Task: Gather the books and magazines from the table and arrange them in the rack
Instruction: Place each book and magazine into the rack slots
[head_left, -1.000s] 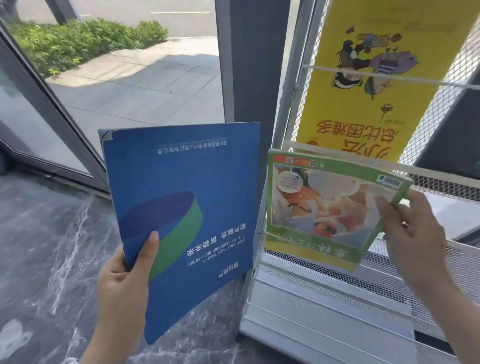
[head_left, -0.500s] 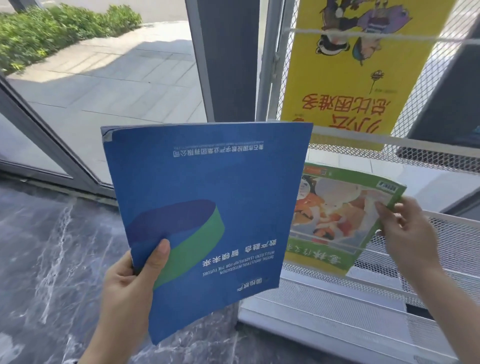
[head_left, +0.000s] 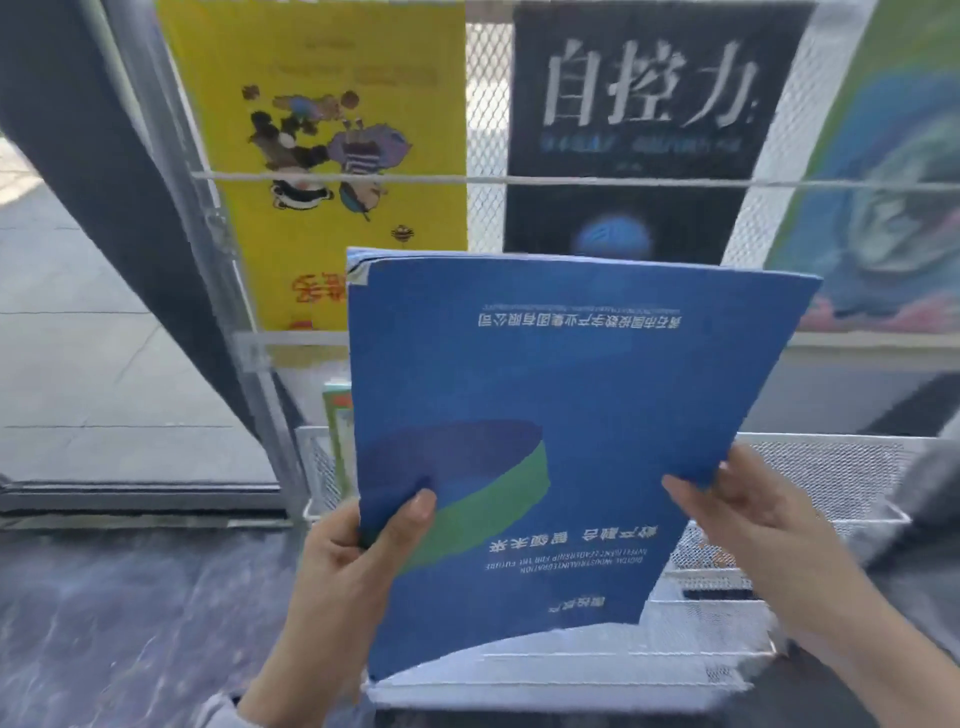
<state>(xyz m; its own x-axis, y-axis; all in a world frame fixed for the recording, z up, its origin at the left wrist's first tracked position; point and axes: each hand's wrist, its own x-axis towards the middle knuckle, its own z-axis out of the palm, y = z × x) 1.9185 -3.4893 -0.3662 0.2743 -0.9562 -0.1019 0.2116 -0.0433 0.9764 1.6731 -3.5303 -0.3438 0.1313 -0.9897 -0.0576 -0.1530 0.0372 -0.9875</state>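
Note:
A large blue magazine (head_left: 561, 395) with a green-and-blue disc on its cover is upside down in front of the white mesh rack (head_left: 831, 467). My left hand (head_left: 353, 566) grips its lower left edge, thumb on the cover. My right hand (head_left: 753, 525) pinches its right edge. A green book (head_left: 337, 415) stands in the rack's lower tier, mostly hidden behind the blue magazine. On the upper tier stand a yellow cartoon book (head_left: 332, 156), a black book (head_left: 639, 130) with white characters, and a green-blue illustrated book (head_left: 893, 197).
A dark pillar (head_left: 83, 156) rises left of the rack, with glass and a sunlit pavement (head_left: 78, 364) beyond. Dark marbled floor (head_left: 130, 623) lies below. The rack's lower mesh tier extends to the right of my hands.
My right hand let go of the green book, which now stands in the lower tier, and took hold of the blue magazine's right edge. The magazine moved right, in front of the rack.

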